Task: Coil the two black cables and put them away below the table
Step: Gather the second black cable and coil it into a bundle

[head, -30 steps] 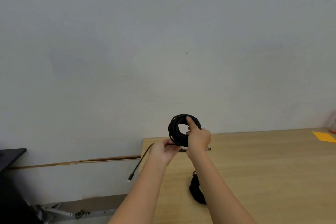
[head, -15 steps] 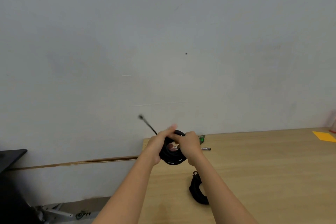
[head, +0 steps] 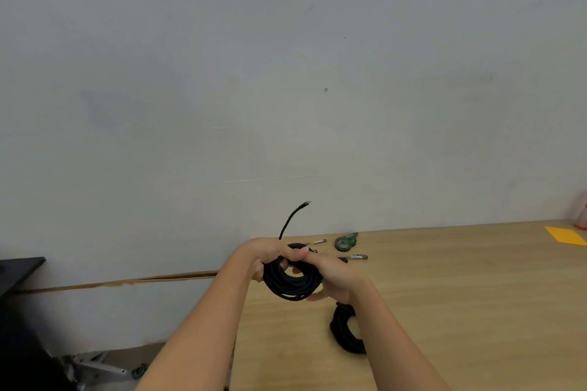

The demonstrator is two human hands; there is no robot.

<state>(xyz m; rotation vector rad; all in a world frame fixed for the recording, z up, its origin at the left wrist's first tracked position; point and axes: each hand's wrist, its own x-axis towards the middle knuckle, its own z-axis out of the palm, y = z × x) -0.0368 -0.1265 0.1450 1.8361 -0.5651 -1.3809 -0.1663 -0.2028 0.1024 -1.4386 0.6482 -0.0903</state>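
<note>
Coil of black cable (head: 292, 284) sits above the table's (head: 460, 295) far left corner, with the left hand (head: 260, 259) curled round its 9 o'clock side and the right hand (head: 333, 276) gripping at 3. Its loose tail (head: 293, 217) sticks up toward 12, nearer the left hand. The second coil (head: 344, 333) lies on the table at 5 o'clock.

Table (head: 460, 295) pale wood, matt grain; coiled cable (head: 292, 287) matt black; wall (head: 286, 73) smooth, matt
</note>
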